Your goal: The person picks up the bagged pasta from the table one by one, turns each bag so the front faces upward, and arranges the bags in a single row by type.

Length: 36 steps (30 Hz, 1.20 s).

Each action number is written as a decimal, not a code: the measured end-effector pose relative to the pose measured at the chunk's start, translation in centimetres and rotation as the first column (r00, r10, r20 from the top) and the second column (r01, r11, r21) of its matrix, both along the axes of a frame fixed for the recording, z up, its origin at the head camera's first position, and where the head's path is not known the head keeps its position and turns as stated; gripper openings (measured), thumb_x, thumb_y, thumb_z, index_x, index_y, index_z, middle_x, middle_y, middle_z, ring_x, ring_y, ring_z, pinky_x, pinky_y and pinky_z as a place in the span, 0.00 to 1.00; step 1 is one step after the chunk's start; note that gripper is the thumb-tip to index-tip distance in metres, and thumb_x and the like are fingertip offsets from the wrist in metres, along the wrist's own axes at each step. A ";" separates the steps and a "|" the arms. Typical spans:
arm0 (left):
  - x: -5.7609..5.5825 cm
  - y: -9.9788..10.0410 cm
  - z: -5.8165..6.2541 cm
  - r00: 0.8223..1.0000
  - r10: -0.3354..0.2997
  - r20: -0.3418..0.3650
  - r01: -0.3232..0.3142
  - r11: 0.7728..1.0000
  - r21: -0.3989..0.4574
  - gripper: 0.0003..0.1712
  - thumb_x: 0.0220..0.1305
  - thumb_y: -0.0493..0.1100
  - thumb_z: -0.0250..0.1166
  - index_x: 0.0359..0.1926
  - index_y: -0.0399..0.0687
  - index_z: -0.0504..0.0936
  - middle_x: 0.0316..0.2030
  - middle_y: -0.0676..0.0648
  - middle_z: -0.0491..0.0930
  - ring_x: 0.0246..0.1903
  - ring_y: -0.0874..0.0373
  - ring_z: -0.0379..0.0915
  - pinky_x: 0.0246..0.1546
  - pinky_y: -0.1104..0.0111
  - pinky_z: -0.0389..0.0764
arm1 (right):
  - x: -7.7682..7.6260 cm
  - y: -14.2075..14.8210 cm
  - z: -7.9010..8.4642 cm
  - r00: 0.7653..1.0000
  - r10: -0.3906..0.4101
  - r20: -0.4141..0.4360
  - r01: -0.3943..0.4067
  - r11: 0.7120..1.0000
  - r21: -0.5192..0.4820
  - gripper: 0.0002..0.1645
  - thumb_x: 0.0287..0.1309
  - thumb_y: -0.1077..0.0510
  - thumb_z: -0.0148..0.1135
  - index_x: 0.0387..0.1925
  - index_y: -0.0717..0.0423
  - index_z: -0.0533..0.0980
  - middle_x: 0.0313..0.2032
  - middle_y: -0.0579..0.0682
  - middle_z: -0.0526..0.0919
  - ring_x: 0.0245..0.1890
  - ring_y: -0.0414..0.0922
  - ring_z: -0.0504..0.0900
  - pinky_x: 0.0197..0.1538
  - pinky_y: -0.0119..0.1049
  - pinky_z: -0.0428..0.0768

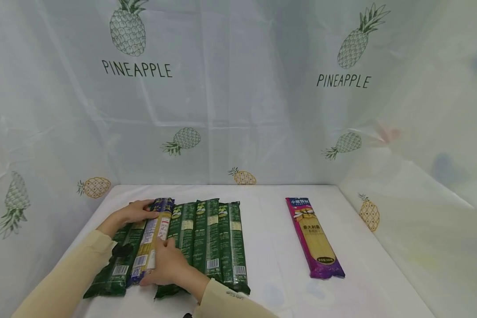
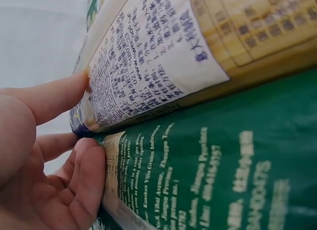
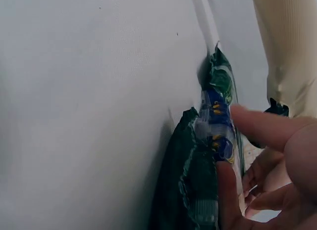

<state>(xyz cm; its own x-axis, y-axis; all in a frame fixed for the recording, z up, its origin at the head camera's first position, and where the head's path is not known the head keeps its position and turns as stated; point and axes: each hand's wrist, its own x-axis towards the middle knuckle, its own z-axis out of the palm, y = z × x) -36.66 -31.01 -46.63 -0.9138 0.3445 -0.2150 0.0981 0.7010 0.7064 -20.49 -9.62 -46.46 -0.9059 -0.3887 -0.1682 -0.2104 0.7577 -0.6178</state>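
A blue-and-yellow spaghetti pack [image 1: 149, 236] lies lengthwise among green spaghetti packs [image 1: 206, 238] on the left half of the table. My left hand [image 1: 133, 213] holds its far end. In the left wrist view, the thumb presses the edge by the white label [image 2: 148, 67], and curled fingers touch the green pack [image 2: 198, 161] alongside. My right hand [image 1: 170, 264] grips the near part of the blue-and-yellow pack. In the right wrist view, its thumb and a finger sit at the pack's blue end [image 3: 216, 116]. The right hand partly covers the neighbouring green pack.
A purple-and-pink spaghetti pack [image 1: 314, 238] lies alone on the right side of the white table [image 1: 266, 247]. Pineapple-printed sheeting [image 1: 238, 97] hangs behind the table and at both sides. Another green pack [image 1: 109, 278] lies by the left forearm.
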 end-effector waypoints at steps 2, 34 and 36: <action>-0.1 -0.2 -0.1 1.000 -0.024 -0.005 0.024 1.000 0.018 0.58 0.75 0.58 0.67 0.80 0.21 0.45 0.33 0.47 0.68 0.24 0.60 0.64 0.30 0.66 0.72 | 0.1 -0.4 -0.1 0.999 0.014 -0.051 -0.010 0.997 0.074 0.63 0.47 0.40 0.87 0.81 0.39 0.62 0.64 0.47 0.68 0.39 0.43 0.81 0.38 0.35 0.82; 2.0 3.5 1.9 0.998 0.045 -0.054 -0.056 0.975 -0.214 0.52 0.80 0.56 0.61 0.81 0.24 0.45 0.72 0.16 0.59 0.57 0.29 0.78 0.46 0.50 0.87 | -1.1 1.6 -1.7 0.961 0.172 -0.215 -0.174 0.985 0.008 0.47 0.67 0.50 0.72 0.82 0.45 0.63 0.60 0.43 0.70 0.35 0.32 0.71 0.39 0.24 0.72; 2.1 3.2 1.4 0.994 0.103 -0.037 -0.107 0.984 -0.143 0.52 0.80 0.53 0.62 0.82 0.26 0.44 0.73 0.17 0.58 0.57 0.31 0.79 0.47 0.49 0.87 | -1.0 1.6 -1.8 0.962 0.172 -0.213 -0.177 0.984 -0.001 0.47 0.66 0.50 0.73 0.82 0.45 0.63 0.60 0.42 0.69 0.37 0.32 0.71 0.40 0.24 0.73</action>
<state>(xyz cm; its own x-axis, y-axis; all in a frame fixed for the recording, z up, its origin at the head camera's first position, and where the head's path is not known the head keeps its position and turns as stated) -34.57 -27.78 -45.24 -0.9499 0.2133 -0.2285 0.0373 0.8032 0.5945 -21.50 -8.06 -48.24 -0.8378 -0.5452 0.0294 -0.4658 0.6855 -0.5596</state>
